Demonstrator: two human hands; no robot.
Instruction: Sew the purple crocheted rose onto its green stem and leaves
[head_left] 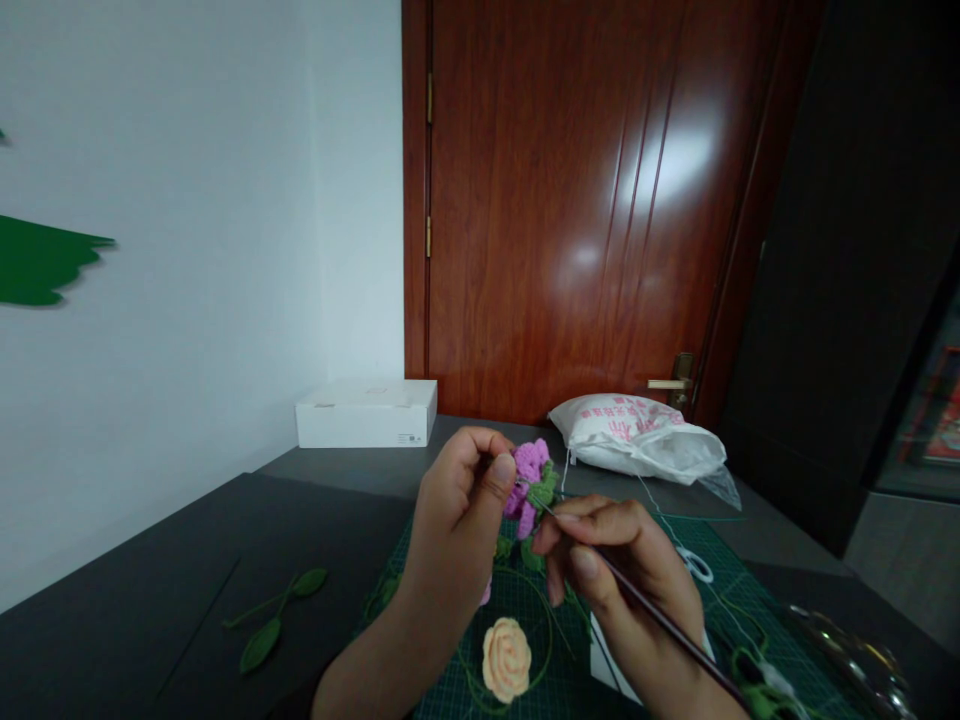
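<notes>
Between the thumb and fingers of my left hand is a purple crocheted flower, raised above the mat. A green crocheted base shows on its right side. My right hand grips a crochet hook with a dark handle, held like a pen. The hook's thin metal end reaches the flower near the green part; its very tip is too small to make out. Below the hands lies a cream crocheted rose, with green yarn curling around it.
Under the work is a green cutting mat. Crocheted leaves lie at left. A white box and a white plastic bag stand at the back. White-handled scissors rest at right. Behind the table is a wooden door.
</notes>
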